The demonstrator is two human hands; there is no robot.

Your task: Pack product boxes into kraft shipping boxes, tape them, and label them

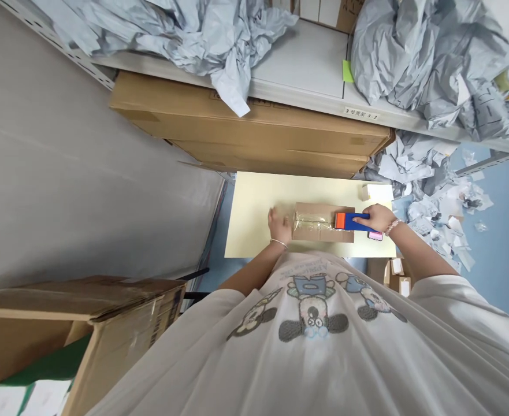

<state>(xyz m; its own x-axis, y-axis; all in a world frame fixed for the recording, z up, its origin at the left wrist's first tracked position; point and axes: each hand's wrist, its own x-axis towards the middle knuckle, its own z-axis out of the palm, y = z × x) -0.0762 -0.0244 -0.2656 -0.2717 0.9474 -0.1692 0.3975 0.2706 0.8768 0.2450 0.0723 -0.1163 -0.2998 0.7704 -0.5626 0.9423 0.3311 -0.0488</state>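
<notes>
The right hand (pixel 378 218) is clenched around the blue handle of a tape dispenser (pixel 352 221), whose orange end points toward the left hand. The dispenser is held against the top of a flat cardboard box (pixel 323 222), which lies between the two hands. A band of clear tape (pixel 309 220) is seen across the box, on the side nearest the left hand. The left hand (pixel 279 225) is held open and slightly blurred just beside the near end of the box, with nothing gripped; whether it touches the box cannot be told. A thin bangle (pixel 278 244) is worn on the left wrist and a beaded bracelet (pixel 393 227) on the right.

The box rests on a pale yellow counter (pixel 252 225). A small pink object (pixel 375 235) is seen just below the right hand, and a small white box (pixel 376 192) lies beyond it, near the corner of the counter. Further ahead of the hands, a large cardboard carton (pixel 254 130) sits under a white shelf (pixel 301 69), on which crumpled grey plastic (pixel 393 58) is heaped. Torn white paper (pixel 449 208) is scattered to the right of the right hand.
</notes>
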